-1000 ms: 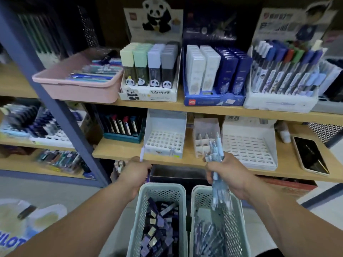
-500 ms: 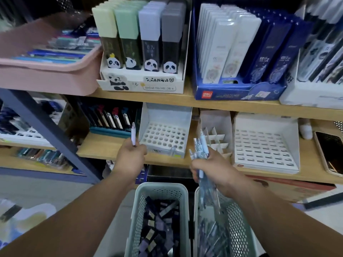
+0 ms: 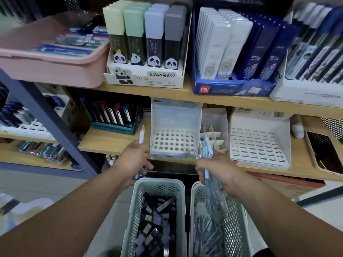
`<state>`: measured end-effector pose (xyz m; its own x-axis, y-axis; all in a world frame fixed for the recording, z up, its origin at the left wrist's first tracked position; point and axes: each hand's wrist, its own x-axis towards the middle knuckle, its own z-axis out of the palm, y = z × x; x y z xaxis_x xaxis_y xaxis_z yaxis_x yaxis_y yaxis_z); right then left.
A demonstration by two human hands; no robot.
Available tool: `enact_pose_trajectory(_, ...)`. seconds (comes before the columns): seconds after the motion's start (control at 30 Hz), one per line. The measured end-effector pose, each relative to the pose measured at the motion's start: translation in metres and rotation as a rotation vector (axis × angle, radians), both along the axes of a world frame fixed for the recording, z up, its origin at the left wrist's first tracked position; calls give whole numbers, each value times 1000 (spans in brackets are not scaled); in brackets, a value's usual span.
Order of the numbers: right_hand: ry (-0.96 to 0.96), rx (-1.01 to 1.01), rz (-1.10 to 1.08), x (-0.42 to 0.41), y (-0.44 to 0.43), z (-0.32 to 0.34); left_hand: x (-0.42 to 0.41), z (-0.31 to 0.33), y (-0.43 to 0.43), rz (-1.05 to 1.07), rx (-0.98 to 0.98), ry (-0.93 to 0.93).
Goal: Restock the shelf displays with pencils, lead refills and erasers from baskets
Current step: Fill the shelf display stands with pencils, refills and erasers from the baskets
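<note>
My left hand grips a single pale pencil upright, just left of the white display stand with round holes on the lower shelf. My right hand holds a bundle of light blue pencils, their tips near the stand's front right corner. Below my hands stand two pale green mesh baskets: the left basket holds dark lead refill cases, the right basket holds wrapped pencils.
A small divider box and a white slotted stand sit right of the holed stand. A phone lies far right. The upper shelf carries a pink bin, panda refill display and blue Deli box.
The view has come closer to the shelf. My left hand has lifted its pencil higher beside the holed stand, and my right hand has kept the bundle by the stand's front.
</note>
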<state>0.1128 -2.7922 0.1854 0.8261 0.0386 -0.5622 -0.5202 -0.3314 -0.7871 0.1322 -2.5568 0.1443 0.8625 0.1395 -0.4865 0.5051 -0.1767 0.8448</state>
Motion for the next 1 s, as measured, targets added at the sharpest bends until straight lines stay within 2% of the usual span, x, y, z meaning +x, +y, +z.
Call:
enact_pose_trajectory(0.13,-10,-19,-6,-7,-8,3,-12,6,6,-73,36,25)
enact_pose_trajectory(0.37,-58,-67,-55,0,-18,-3,-26,27,10,-46,43,44)
enact_pose_trajectory(0.6,-136,11,-30,1,-1,-7,-18,24,10,-272,146,-56)
enact_pose_trajectory(0.8,-157,132,40,2,7,-8,-18,30,4,-410,45,-159)
enact_pose_trajectory(1.0,-110,193,28,5,9,-13,-15,30,6,-399,51,-132)
